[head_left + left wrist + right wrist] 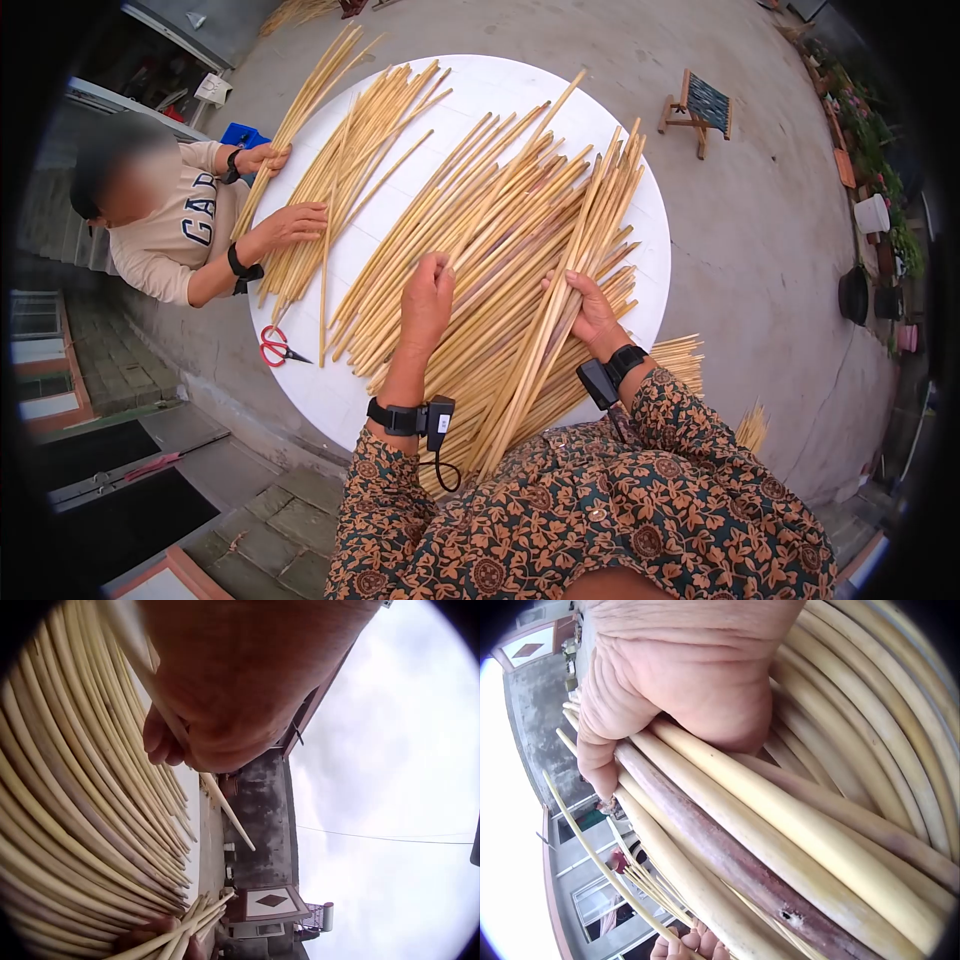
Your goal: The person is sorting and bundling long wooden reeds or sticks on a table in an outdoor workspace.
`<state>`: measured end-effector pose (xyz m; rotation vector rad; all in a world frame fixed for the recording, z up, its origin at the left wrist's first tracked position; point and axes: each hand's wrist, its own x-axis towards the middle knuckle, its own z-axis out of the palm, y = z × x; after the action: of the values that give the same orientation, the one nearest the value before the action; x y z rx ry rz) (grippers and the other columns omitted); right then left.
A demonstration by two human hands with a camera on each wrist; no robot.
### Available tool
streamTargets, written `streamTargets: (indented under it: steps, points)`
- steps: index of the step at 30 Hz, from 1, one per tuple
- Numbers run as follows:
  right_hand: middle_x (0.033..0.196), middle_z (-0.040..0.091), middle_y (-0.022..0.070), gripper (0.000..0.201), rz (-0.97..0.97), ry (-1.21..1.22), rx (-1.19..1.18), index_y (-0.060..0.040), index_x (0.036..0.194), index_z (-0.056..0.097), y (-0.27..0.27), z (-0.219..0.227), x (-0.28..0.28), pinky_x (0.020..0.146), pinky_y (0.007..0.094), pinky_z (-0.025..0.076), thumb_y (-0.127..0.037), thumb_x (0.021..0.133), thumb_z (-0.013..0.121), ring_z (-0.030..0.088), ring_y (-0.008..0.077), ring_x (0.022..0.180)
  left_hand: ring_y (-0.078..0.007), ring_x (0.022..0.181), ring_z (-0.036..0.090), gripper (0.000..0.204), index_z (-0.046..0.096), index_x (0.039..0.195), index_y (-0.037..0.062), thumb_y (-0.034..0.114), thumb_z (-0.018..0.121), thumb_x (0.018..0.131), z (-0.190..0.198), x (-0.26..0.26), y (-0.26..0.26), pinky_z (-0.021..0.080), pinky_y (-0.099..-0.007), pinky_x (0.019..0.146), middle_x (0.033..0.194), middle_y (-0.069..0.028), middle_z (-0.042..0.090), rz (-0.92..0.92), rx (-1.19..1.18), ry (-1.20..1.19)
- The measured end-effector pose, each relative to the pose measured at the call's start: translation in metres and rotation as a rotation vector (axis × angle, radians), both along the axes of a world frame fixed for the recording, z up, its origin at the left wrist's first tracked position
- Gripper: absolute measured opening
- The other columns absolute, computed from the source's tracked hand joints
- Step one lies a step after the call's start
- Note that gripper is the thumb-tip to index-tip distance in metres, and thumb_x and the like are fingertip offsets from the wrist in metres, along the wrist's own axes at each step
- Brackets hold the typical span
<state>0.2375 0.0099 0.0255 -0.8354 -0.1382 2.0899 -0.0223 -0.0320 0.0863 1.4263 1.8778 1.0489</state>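
My left hand (pixel 428 305) pinches one long, thin, straw-coloured stalk (pixel 234 821), which slants up and away over the pile. In my right hand (pixel 592 312) is a bundle of several stalks (pixel 810 817), one of them purplish brown with a small hole. The thumb and fingers curl round this bundle, and its near end reaches down toward my floral shirt. Under both hands, a broad pile of similar stalks (pixel 400 285) lies slantwise across the round white table (pixel 490 75). The right wrist view shows the left hand's fingertips low down, around the single stalk.
Across the table at left, another person (pixel 165 225) holds a bunch of stalks (pixel 310 90), with one hand over a second pile (pixel 375 125). Red-handled scissors (pixel 285 347) lie at the table's left edge. A folding stool (pixel 700 110) and potted plants (pixel 872 215) stand beyond.
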Motion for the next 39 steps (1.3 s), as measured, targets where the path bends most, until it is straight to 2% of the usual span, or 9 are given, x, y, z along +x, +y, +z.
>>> streamTargets:
  steps: [1,3,6,9,22,28,30,33,39]
  points:
    - [0.102,0.064,0.016,0.036,-0.012,-0.001,-0.004,0.0044,0.111,0.054,0.0,-0.001,0.001,0.083,0.0415,0.056,-0.013,0.082,0.067,0.064,0.027,0.098,-0.0134,0.072,0.058,0.024,0.053,0.112,0.001,0.011,0.053,0.091,-0.014,0.016,-0.014,0.048,-0.0273,0.063,0.081,-0.0079,0.06,-0.05,-0.025,-0.121]
    - [0.102,0.064,0.0157,0.036,0.0,0.07,0.021,0.0042,0.112,0.055,0.001,-0.006,0.009,0.083,0.041,0.056,-0.013,0.082,0.067,0.064,0.0262,0.097,-0.0104,0.076,0.058,0.026,0.053,0.116,0.0016,0.012,0.053,0.092,-0.023,0.049,-0.035,0.049,-0.0246,0.066,0.081,-0.0082,0.06,-0.081,-0.168,-0.231]
    - [0.102,0.064,0.0152,0.037,-0.026,0.111,0.069,0.0038,0.114,0.055,0.006,-0.005,0.015,0.085,0.0404,0.055,-0.013,0.083,0.066,0.064,0.0252,0.097,-0.0359,0.085,0.062,0.028,0.055,0.114,0.0014,0.014,0.051,0.089,-0.033,0.078,-0.043,0.048,-0.0407,0.075,0.093,-0.0225,0.063,-0.124,-0.27,-0.254]
    - [0.103,0.065,0.0148,0.039,-0.013,0.142,0.053,0.0031,0.116,0.055,0.013,-0.007,0.018,0.086,0.0404,0.055,-0.013,0.083,0.066,0.064,0.025,0.096,-0.0401,0.089,0.06,0.028,0.054,0.114,0.0009,0.013,0.05,0.089,-0.024,0.092,-0.049,0.047,-0.0436,0.078,0.096,-0.0246,0.061,-0.244,-0.149,0.05]
    - [0.109,0.063,0.0152,0.04,-0.033,0.153,0.071,0.0038,0.118,0.052,0.018,0.009,0.019,0.089,0.0426,0.054,-0.012,0.084,0.065,0.063,0.0276,0.099,-0.0403,0.099,0.055,0.028,0.051,0.115,0.002,0.007,0.051,0.088,-0.022,0.11,-0.051,0.046,-0.0444,0.083,0.108,-0.0227,0.057,-0.26,-0.1,-0.105]
    - [0.113,0.061,0.0154,0.052,-0.092,0.14,0.044,0.0048,0.128,0.043,0.006,-0.008,0.028,0.09,0.0427,0.053,-0.009,0.083,0.065,0.062,0.029,0.101,-0.0387,0.094,0.057,0.026,0.055,0.111,0.0035,0.017,0.053,0.088,-0.028,0.104,-0.053,0.047,-0.0433,0.081,0.105,-0.0213,0.058,-0.458,-0.079,-0.065]
    - [0.107,0.062,0.0136,0.058,-0.079,0.178,0.053,-0.0029,0.134,0.04,0.004,-0.012,0.027,0.088,0.0421,0.054,-0.009,0.082,0.065,0.063,0.0277,0.098,-0.0377,0.092,0.058,0.024,0.058,0.107,0.0042,0.02,0.054,0.088,-0.03,0.093,-0.046,0.047,-0.0424,0.079,0.103,-0.0197,0.059,-0.48,-0.101,-0.08]
    - [0.103,0.062,0.0124,0.058,-0.057,0.232,0.114,-0.0082,0.134,0.04,0.002,-0.009,0.021,0.088,0.0423,0.054,-0.009,0.082,0.065,0.063,0.0261,0.096,-0.0331,0.089,0.06,0.018,0.062,0.1,0.0047,0.016,0.057,0.087,-0.009,0.063,-0.015,0.048,-0.0379,0.076,0.099,-0.0166,0.062,-0.37,-0.25,-0.001]
    - [0.103,0.062,0.0123,0.054,0.017,0.244,0.087,-0.0093,0.131,0.043,0.0,-0.012,0.009,0.088,0.0429,0.053,-0.008,0.082,0.065,0.062,0.0255,0.097,-0.0342,0.083,0.059,0.01,0.062,0.092,0.0107,0.014,0.057,0.084,-0.068,-0.034,0.059,0.049,-0.0434,0.071,0.091,-0.0138,0.059,0.157,0.053,0.548]
